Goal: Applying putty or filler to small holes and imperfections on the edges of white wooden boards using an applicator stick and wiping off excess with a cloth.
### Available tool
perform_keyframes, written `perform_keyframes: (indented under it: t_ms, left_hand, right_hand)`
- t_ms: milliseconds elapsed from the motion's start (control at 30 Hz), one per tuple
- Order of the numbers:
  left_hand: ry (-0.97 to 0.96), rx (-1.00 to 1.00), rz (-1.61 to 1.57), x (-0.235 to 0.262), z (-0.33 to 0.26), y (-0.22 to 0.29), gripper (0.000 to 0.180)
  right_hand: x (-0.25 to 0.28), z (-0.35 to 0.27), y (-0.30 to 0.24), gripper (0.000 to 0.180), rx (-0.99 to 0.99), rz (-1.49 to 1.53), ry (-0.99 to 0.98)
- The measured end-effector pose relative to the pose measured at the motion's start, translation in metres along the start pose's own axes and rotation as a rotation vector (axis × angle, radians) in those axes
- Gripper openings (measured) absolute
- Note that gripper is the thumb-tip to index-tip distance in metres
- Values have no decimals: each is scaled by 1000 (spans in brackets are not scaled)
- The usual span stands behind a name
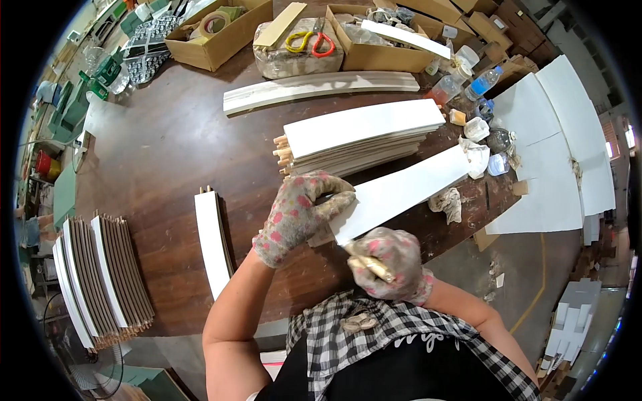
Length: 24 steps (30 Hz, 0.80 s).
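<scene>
While the brown tabletop (154, 147) filled most of the frame, its near edge slanted along the lower right, close beneath the work. Room for moving seemed widest toward the left of centre; up and to the right it looked tighter, with the stack of pale boards (364, 123) at upper centre, just beside the work. The white board (404, 190) lay aslant right of centre, long, thin and faintly curved. It looked light and fairly stiff, probably slick on its smooth face, with corners that might chip; its long edges seemed the best hold. At its lower-left end the gloved left hand (294, 217) pinched it between thumb and fingers, though the underside of that grip was hidden. The gloved right hand (391, 260) was closed around a wooden-handled tool (374, 266), tip at the board's near corner. A crumpled white cloth (475, 159) crowded the far end.
</scene>
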State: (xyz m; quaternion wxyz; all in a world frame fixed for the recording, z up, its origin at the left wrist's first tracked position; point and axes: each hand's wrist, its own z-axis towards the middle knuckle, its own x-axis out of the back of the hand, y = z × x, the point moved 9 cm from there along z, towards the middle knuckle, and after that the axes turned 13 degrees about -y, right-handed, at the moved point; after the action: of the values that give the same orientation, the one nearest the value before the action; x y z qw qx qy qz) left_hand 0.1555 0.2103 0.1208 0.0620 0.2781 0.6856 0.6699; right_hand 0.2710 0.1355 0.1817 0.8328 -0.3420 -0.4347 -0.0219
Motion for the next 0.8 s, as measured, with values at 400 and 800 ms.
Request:
perform_keyframes:
  t_ms: [400, 800]
  left_hand:
    - [12, -51, -26, 2, -1, -6, 19]
    - [9, 9, -68, 3, -2, -1, 21]
  right_hand:
    - [18, -15, 24, 15, -112, -64, 111]
    - [68, -44, 68, 17, -275, -90, 205]
